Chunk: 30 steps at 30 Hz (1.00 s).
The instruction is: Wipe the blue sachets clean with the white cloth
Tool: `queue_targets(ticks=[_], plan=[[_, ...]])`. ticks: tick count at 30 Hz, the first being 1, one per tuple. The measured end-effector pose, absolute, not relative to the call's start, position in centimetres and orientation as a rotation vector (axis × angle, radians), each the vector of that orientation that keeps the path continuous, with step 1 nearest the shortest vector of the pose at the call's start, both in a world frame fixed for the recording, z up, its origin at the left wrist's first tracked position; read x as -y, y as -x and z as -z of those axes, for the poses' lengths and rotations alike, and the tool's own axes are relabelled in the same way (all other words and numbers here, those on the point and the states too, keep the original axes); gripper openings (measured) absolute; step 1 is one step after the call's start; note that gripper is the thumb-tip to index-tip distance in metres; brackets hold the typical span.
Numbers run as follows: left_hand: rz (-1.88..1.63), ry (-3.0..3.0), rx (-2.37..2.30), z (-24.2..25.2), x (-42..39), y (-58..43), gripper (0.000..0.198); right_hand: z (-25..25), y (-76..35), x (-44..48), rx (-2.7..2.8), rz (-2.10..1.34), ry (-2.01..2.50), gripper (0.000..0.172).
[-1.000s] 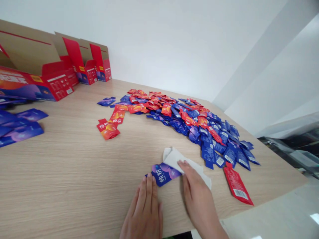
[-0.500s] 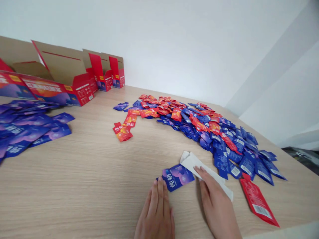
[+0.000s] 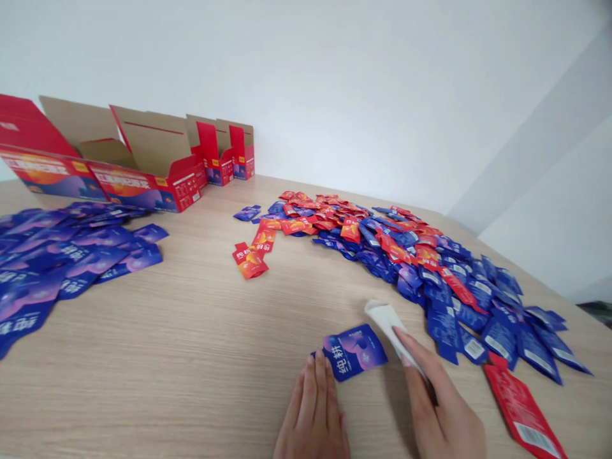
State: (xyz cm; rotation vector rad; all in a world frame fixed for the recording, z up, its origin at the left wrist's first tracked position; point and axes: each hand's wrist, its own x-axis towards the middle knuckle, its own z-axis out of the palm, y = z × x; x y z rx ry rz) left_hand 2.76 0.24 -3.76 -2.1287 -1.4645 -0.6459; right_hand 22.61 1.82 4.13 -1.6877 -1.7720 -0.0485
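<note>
Well, the left hand [image 3: 313,408] lies open and flat to keep the blue packet [image 3: 354,352] still near the front edge of the desk [image 3: 167,357], while the right hand [image 3: 442,401] pinches a white cloth [image 3: 385,325] just beside it.

Two bare hands in view at the bottom of the frame, both cut off by the lower edge, so wrists and forearms stay out of sight. Left hand [image 3: 313,414]: narrow, with long, slim fingers [image 3: 319,389] and short, trimmed nails [image 3: 310,360]. Right hand [image 3: 442,408]: same slender build, tapering fingers [image 3: 411,357]. Nails unpainted, no rings, no markings visible on either hand.
</note>
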Motion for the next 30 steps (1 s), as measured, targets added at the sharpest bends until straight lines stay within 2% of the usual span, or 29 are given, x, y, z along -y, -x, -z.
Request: queue_targets(ticks=[4,10,13,18,24,27,30], plan=[[0.665,2.116,1.474,4.1,-0.3,-2.7,0.057,-3.0,-20.7,-2.7,2.121,0.008,1.391,0.045],[0.649,2.122,1.416,4.0,-0.6,-2.4,0.054,-2.1,-24.5,-3.2,1.954,0.161,1.696,0.044],[0.666,2.115,1.411,4.3,-0.8,-2.5,0.052,-2.6,-23.3,-2.6,1.945,0.103,1.648,0.044],[0.69,2.11,1.391,5.3,-1.0,-2.4,0.048,-1.7,-19.4,-2.9,2.236,-0.025,1.217,0.069],[0.676,2.128,1.362,4.7,-1.2,-2.0,0.051,-2.1,-23.9,-3.5,1.838,0.055,1.671,0.044],[0.684,2.123,1.372,4.5,-1.2,-2.1,0.049,-3.1,-22.6,-3.1,1.843,0.006,1.616,0.044],[0.715,2.098,1.363,4.5,-1.3,-2.1,0.042,-3.1,-19.5,-3.0,2.123,-0.036,1.27,0.054]])
